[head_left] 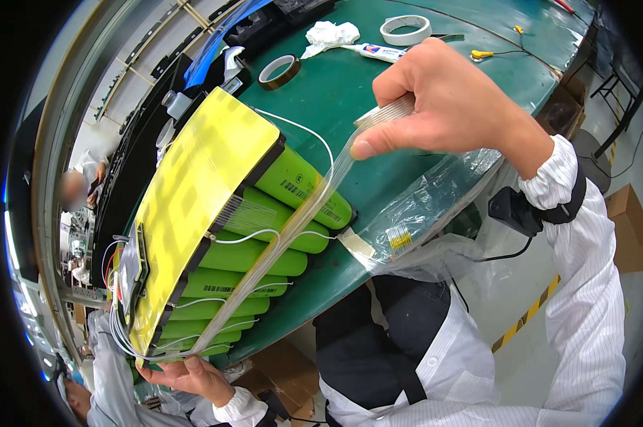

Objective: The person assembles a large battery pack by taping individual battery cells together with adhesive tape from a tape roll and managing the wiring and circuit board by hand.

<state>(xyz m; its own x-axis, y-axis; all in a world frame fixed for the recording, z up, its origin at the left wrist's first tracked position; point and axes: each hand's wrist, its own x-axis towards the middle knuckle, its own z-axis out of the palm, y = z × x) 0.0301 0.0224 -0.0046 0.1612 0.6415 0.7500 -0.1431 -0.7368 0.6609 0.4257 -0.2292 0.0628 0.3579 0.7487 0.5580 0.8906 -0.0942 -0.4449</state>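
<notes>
A large battery pack (193,164) stands on the green table, made of rows of green cylindrical cells (257,256) under a yellow top sheet. White wires run across the cells. A strip of clear, lined filament tape (264,263) stretches slantwise along the cell side. My right hand (449,107) is closed on the tape's upper end, thumb and fingers pinching it above the table. Down at the pack's near left corner, my left hand (193,379) grips the pack's edge, its thumb by the tape's lower end. A small circuit board (138,267) with wires sits on the pack's left side.
Behind the pack lie a brown tape roll (279,72), a white tape roll (405,30), crumpled tissue (330,35) and a white tube (378,52). Clear plastic film (435,192) covers the table's right edge. Yellow connectors (481,55) lie far right. Other people are at left.
</notes>
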